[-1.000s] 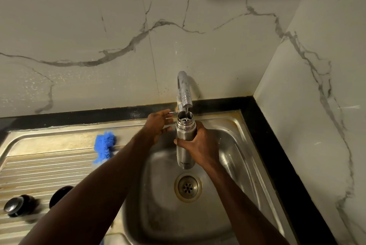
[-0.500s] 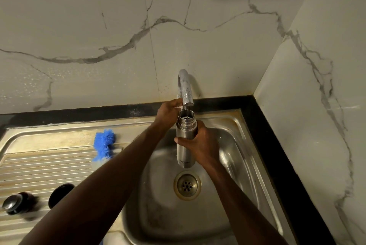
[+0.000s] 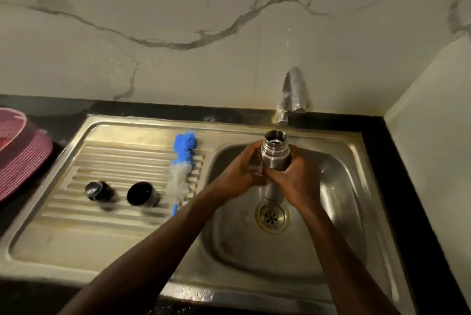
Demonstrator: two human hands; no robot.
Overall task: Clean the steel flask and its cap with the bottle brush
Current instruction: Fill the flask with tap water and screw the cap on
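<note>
Two bare forearms reach in from the bottom edge over a stainless steel sink [image 3: 339, 258] with a rounded, dull-shining bowl and a perforated drain [image 3: 272, 216] at its floor. Above that drain the steel flask [image 3: 274, 155] stands upright in both hands — a brushed cylinder with a threaded neck and an open, uncapped mouth. The left hand [image 3: 240, 174] wraps it from the left, its fingers [image 3: 254, 160] curled tight against the body; the right hand [image 3: 297, 178] clasps it from the right, fingers curled round the lower middle, so the flask's base shows beneath the two grips. To the left lies the ribbed steel drainboard [image 3: 114, 164], stained and streaked. On it rests the bottle brush [image 3: 182, 161], blue bristles at the far end and paler, whitish bristles nearer, lying lengthwise along the bowl's edge. Further left on the ribs sit two dark round pieces apart from each other — a cap [image 3: 142, 193] with a steel rim, and a smaller black stopper [image 3: 95, 190]. A pink woven mat [image 3: 20, 159] overlaps the black table [image 3: 397, 187] at the far left. Behind the flask a curved chrome tap [image 3: 293, 93] rises from the back ledge, against pale marble-patterned wall panels with grey veins that meet in a corner on the right.
</note>
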